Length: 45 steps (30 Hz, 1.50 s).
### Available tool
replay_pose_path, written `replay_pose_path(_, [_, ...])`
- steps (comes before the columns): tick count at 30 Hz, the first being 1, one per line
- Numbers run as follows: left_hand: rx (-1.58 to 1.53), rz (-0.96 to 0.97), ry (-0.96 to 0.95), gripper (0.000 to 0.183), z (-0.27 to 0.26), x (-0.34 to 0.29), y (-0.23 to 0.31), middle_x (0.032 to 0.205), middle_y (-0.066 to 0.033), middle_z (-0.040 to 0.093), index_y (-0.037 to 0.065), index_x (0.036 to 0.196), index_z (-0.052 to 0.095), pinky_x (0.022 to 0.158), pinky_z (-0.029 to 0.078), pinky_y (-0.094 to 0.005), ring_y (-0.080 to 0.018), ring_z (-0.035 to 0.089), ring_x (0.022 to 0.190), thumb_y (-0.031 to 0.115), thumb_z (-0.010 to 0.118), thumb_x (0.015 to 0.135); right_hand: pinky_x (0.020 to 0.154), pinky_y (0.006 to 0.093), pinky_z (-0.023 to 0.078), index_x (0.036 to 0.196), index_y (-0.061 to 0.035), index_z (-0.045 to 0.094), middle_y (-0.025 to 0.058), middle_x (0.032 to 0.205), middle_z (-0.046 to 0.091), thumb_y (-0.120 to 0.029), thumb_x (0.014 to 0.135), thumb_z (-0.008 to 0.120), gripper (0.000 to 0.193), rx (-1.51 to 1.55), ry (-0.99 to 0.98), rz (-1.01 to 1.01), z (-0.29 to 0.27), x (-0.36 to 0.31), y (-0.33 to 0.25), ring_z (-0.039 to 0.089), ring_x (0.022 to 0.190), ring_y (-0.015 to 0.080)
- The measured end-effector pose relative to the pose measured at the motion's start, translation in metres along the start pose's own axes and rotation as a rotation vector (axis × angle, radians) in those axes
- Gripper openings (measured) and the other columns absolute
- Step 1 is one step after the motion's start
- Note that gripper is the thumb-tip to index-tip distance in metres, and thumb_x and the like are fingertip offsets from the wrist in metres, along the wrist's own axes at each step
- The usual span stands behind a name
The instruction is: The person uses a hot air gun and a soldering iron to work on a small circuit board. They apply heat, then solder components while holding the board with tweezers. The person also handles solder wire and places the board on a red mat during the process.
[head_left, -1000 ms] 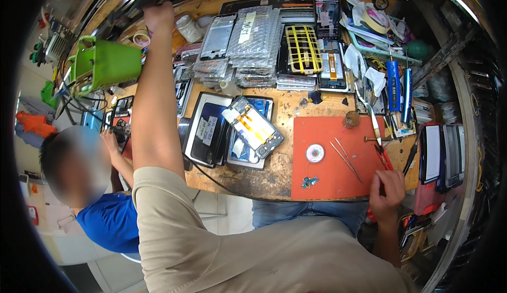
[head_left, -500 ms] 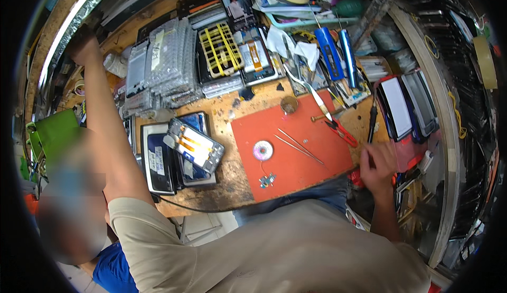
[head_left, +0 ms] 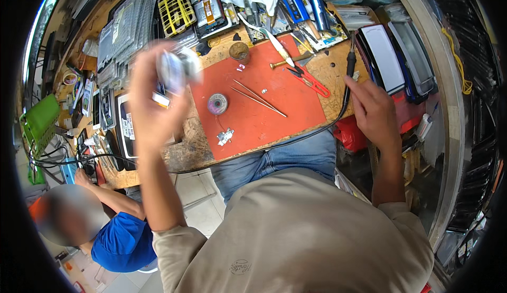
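My left hand (head_left: 156,95) is raised over the left part of the bench, gripping a round whitish-silver object (head_left: 173,72) that motion blurs too much to name. My right hand (head_left: 375,111) hovers at the right, fingers loosely bent and apart, index fingertip beside the cord end of a black-handled soldering iron (head_left: 351,63). An orange-red mat (head_left: 253,129) lies between my hands. On it are a solder spool (head_left: 217,103), tweezers (head_left: 259,97), a small silvery part (head_left: 225,136), a small brown round pot (head_left: 239,52) and red-handled cutters (head_left: 316,84).
Stacked bubble-wrapped panels (head_left: 127,29) and a yellow phone frame (head_left: 176,10) stand behind. Blue screwdriver-like tools (head_left: 290,0) lie far right of centre. A black cable (head_left: 253,152) crosses the front edge. A person in a blue shirt (head_left: 121,243) sits at the left.
My left hand has come back from the far left and now holds the whitish round object. My right hand has moved up to the soldering iron. The view has shifted.
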<state>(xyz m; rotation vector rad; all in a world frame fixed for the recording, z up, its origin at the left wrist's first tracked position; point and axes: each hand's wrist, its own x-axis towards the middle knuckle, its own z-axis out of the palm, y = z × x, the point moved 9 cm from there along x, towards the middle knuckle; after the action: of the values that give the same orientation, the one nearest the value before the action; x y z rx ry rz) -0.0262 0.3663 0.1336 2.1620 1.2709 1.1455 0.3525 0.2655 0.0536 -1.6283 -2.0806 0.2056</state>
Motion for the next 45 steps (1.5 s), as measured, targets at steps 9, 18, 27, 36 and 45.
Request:
replay_pose_path(9, [-0.152,0.007,-0.216,0.06,0.093,-0.052,0.056,0.125,-0.0184,0.066,0.004,0.139,0.069,0.1,0.055,-0.0418,-0.0342,0.068,0.116,-0.001,0.076,0.079,0.071,0.0313,0.054,0.123,0.0009,0.078,0.0075,0.097,0.075,0.001,0.102,0.075,0.021,1.179,0.101,0.247,0.048,0.018,-0.06,0.069,0.082,0.014])
replay_pose_path(18, [0.068,0.033,-0.346,0.057,0.106,-0.054,0.051,0.132,-0.0217,0.058,0.006,0.129,0.069,0.1,0.056,-0.0454,-0.041,0.066,0.117,-0.007,0.069,0.074,0.068,0.0299,0.051,0.103,0.0017,0.075,0.0067,0.087,0.071,-0.005,0.104,0.078,0.007,0.807,0.09,0.056,0.061,0.027,-0.061,0.065,0.076,0.0141])
replay_pose_path(27, [-0.022,0.093,-0.365,0.026,0.095,-0.048,0.037,0.12,-0.0239,0.065,0.001,0.099,0.056,0.096,0.053,-0.0477,-0.0438,0.063,0.11,-0.003,0.066,0.075,0.065,0.0348,0.054,0.121,-0.0003,0.068,0.0115,0.091,0.072,-0.01,0.106,0.076,0.019,0.958,0.002,0.094,0.079,0.022,-0.097,0.067,0.07,0.0213])
replay_pose_path(36, [-0.352,-0.263,0.294,0.016,-0.035,-0.117,-0.02,0.122,-0.0216,0.07,0.006,0.104,0.049,0.093,0.054,-0.0383,-0.0231,0.063,0.104,0.012,0.059,0.094,0.077,0.0434,0.06,0.136,-0.001,0.066,0.0107,0.106,0.073,-0.003,0.095,0.079,0.043,0.71,-0.007,-0.357,0.088,0.034,-0.157,0.073,0.089,0.0291])
replay_pose_path(45, [-0.291,-0.531,0.332,0.029,-0.031,-0.191,-0.032,0.109,-0.0076,0.06,0.001,0.123,0.06,0.082,0.046,-0.0281,-0.0139,0.055,0.092,0.021,0.068,0.104,0.083,0.0438,0.052,0.131,0.0014,0.071,0.0096,0.1,0.065,-0.008,0.088,0.079,0.044,0.326,-0.175,-0.48,0.132,0.038,-0.205,0.063,0.097,0.0292])
